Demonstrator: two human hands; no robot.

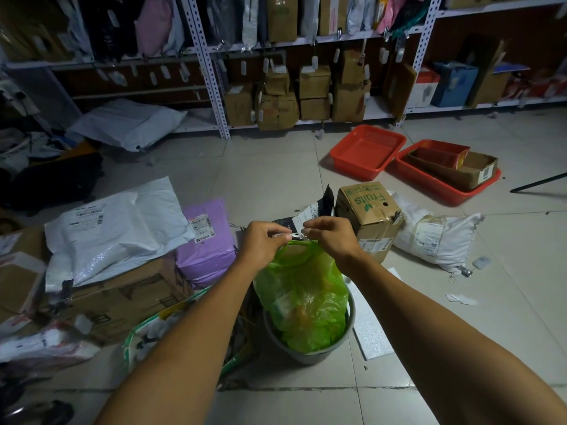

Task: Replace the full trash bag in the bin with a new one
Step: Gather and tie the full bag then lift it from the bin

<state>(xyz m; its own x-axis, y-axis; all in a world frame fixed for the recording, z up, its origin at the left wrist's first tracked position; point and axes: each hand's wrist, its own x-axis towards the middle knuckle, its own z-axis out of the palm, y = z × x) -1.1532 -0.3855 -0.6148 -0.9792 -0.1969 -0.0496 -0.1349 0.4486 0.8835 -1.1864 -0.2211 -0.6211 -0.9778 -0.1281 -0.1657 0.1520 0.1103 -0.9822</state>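
**Full bag tied off over the bin in a parcel room**

Pale floor tiles strewn with parcels, backed by metal shelving stacked with cartons, frame a person's two bare arms reaching forward. At the centre, the green trash bag stands stuffed inside one grey bin, its neck gathered up well above the rim. The left hand and right hand meet at the bag's top, each grip pressed together, pinching a thin white drawstring that runs between them.

The step in hand appears to be closing the full bag: the string is drawn taut but whether a knot is finished cannot be told. The next move likely calls for cinching the tie, then lifting the bag straight up and clear of the bin without snagging or tearing the thin plastic. No new bag can be made out.

Counted around the bin: two red trays at 1 o'clock, the farther-right one holding a torn carton; one fruit box just past the hands at 1 o'clock; one white sack at 2 o'clock; one purple parcel and one large white mailer at 10 o'clock.
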